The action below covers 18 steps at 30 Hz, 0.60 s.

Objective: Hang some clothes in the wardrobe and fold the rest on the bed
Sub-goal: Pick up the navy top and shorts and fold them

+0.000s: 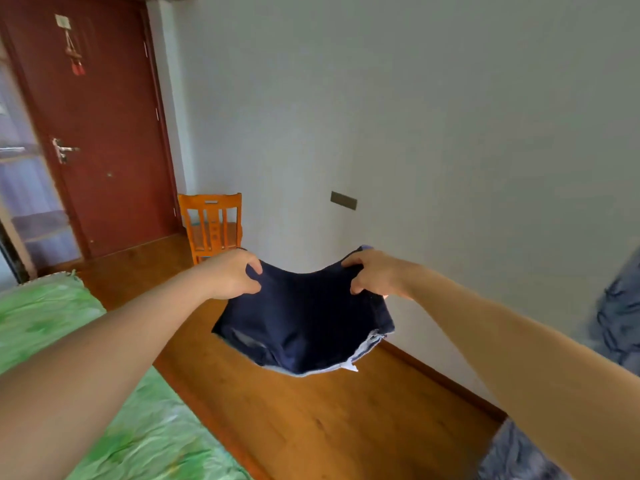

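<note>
A dark navy garment (304,323), short with a pale lining and a white tag at its lower right corner, hangs in the air over the wooden floor. My left hand (233,273) grips its upper left edge. My right hand (375,273) pinches its upper right edge. Both arms are stretched forward and the cloth sags between the hands. The bed (41,313), covered in a green patterned sheet, lies at the lower left, beside and below my left arm. No wardrobe is in view.
An orange wooden chair (213,225) stands against the grey wall behind the garment. A dark red door (93,126) is shut at the back left. Blue-grey patterned cloth (620,317) shows at the right edge. Wooden floor (311,420) runs between bed and wall.
</note>
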{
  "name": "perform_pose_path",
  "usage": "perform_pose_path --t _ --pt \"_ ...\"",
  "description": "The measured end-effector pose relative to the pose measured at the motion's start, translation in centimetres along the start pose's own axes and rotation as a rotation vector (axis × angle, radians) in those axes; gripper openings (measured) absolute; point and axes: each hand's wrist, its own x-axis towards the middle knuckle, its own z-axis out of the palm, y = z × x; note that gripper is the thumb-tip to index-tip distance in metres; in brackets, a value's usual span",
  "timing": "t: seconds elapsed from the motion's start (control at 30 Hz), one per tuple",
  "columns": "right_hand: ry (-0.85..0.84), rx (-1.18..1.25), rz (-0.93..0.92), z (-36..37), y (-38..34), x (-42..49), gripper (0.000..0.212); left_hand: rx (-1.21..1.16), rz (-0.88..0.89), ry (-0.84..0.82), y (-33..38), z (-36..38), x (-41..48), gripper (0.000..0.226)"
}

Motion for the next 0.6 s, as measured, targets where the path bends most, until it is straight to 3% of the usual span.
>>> perform_pose_path --t 0.33,0.6 --pt "-0.030 0.020 -0.033 -4.6 5.6 15.7 0.061 -0.030 -0.067 -0.005 -1.2 1.2 16.6 0.035" --pt "-0.037 0.046 -0.042 -10.4 9.0 34.0 0.067 -0.012 -0.117 0.003 -5.7 0.6 34.2 0.031"
